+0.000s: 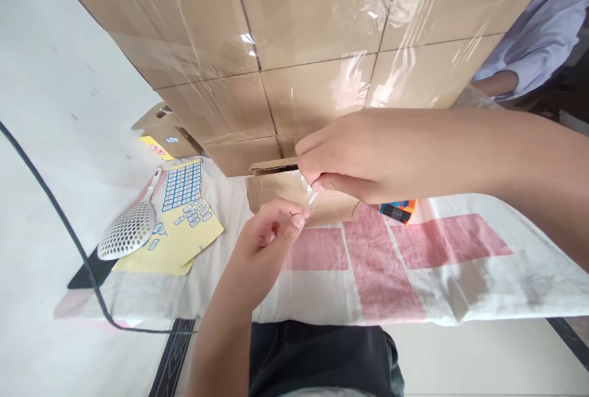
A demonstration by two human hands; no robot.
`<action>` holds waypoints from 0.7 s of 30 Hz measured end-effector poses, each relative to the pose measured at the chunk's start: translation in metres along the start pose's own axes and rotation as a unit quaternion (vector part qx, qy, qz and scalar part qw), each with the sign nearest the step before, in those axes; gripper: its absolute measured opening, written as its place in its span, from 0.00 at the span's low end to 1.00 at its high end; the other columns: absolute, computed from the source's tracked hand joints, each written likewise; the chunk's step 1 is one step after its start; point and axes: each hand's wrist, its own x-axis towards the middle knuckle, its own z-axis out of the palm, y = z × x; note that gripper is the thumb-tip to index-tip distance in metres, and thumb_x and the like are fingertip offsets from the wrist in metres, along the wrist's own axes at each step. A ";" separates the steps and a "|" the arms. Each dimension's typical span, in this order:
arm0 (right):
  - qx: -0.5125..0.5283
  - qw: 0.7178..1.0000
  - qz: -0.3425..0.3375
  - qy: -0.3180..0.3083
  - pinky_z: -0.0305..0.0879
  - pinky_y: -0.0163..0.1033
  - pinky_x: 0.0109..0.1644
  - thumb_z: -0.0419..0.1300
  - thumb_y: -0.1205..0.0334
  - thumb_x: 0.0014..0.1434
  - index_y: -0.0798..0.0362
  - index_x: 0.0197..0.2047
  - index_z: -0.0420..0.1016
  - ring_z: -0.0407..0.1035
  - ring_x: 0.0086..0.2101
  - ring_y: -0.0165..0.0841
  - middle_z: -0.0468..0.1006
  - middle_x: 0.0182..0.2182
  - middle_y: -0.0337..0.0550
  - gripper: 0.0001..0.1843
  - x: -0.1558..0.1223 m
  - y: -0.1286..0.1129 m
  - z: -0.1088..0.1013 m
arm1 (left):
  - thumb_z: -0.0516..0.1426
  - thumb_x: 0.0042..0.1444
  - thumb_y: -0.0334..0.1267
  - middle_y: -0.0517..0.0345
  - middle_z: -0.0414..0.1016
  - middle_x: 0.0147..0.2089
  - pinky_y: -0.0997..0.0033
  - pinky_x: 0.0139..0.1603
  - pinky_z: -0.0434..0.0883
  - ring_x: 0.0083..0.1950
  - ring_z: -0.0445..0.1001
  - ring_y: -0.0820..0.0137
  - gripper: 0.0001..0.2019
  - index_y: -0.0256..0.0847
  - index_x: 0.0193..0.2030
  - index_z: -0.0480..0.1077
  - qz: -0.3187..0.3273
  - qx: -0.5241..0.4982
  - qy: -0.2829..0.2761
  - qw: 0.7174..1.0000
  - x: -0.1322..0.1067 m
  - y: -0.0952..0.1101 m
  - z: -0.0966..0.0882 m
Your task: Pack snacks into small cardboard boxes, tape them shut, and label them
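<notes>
Carton (271,191): beyond my left hand (264,240), long axis sideways; right hand (343,154) nearer
Clear tape (313,199): pinched between fingertips, 2 hands

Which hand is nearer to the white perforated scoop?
Left. The left hand is to the right of the scoop, with the yellow sheets between them; the right hand is farther right, at the small cardboard box.

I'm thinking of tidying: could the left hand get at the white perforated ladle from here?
Probably yes: only flat yellow sheets lie between the left hand and the ladle, though that hand seems pinched on clear tape.
</notes>
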 end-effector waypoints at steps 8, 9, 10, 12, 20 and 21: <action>0.020 1.000 -0.024 -0.001 0.50 0.41 0.34 0.53 0.66 0.67 0.52 0.29 0.65 0.58 0.30 0.32 0.65 0.29 0.41 0.13 -0.009 -0.010 -0.003 | 0.59 0.65 0.45 0.52 0.75 0.49 0.62 0.60 0.67 0.65 0.67 0.58 0.12 0.44 0.31 0.72 0.070 0.002 0.041 0.997 -0.011 -0.001 0.002; 0.024 0.999 -0.025 0.001 0.50 0.41 0.34 0.53 0.67 0.67 0.52 0.29 0.65 0.58 0.30 0.32 0.66 0.29 0.40 0.13 -0.009 -0.010 -0.003 | 0.59 0.65 0.45 0.53 0.76 0.45 0.63 0.57 0.69 0.59 0.71 0.60 0.12 0.44 0.31 0.71 0.067 -0.019 0.043 0.997 -0.012 -0.002 0.004; 0.027 0.999 -0.023 0.003 0.50 0.41 0.34 0.53 0.67 0.66 0.52 0.29 0.65 0.58 0.30 0.32 0.66 0.28 0.40 0.12 -0.010 -0.010 -0.004 | 0.59 0.65 0.46 0.55 0.77 0.40 0.64 0.51 0.71 0.50 0.75 0.63 0.12 0.44 0.32 0.71 0.058 -0.047 0.042 0.996 -0.013 -0.003 0.007; 0.034 0.999 -0.011 0.006 0.50 0.41 0.35 0.54 0.68 0.66 0.52 0.29 0.66 0.57 0.30 0.32 0.66 0.28 0.40 0.12 -0.009 -0.008 -0.004 | 0.59 0.65 0.46 0.60 0.73 0.28 0.67 0.39 0.71 0.32 0.73 0.69 0.11 0.45 0.35 0.71 0.031 -0.099 0.046 0.994 -0.013 -0.005 0.014; 0.066 0.997 0.042 -0.012 0.53 0.40 0.34 0.57 0.68 0.63 0.51 0.29 0.70 0.59 0.29 0.31 0.69 0.28 0.39 0.10 0.006 0.021 0.006 | 0.65 0.59 0.51 0.59 0.80 0.29 0.69 0.31 0.69 0.24 0.69 0.73 0.24 0.42 0.56 0.67 -0.075 -0.150 0.067 0.984 0.004 -0.009 0.035; 0.063 0.997 0.047 -0.015 0.53 0.40 0.34 0.56 0.69 0.62 0.52 0.29 0.70 0.59 0.29 0.31 0.70 0.29 0.39 0.10 0.009 0.024 0.007 | 0.65 0.59 0.51 0.58 0.81 0.31 0.69 0.33 0.70 0.24 0.70 0.73 0.25 0.41 0.57 0.66 -0.076 -0.149 0.073 0.983 0.009 -0.009 0.035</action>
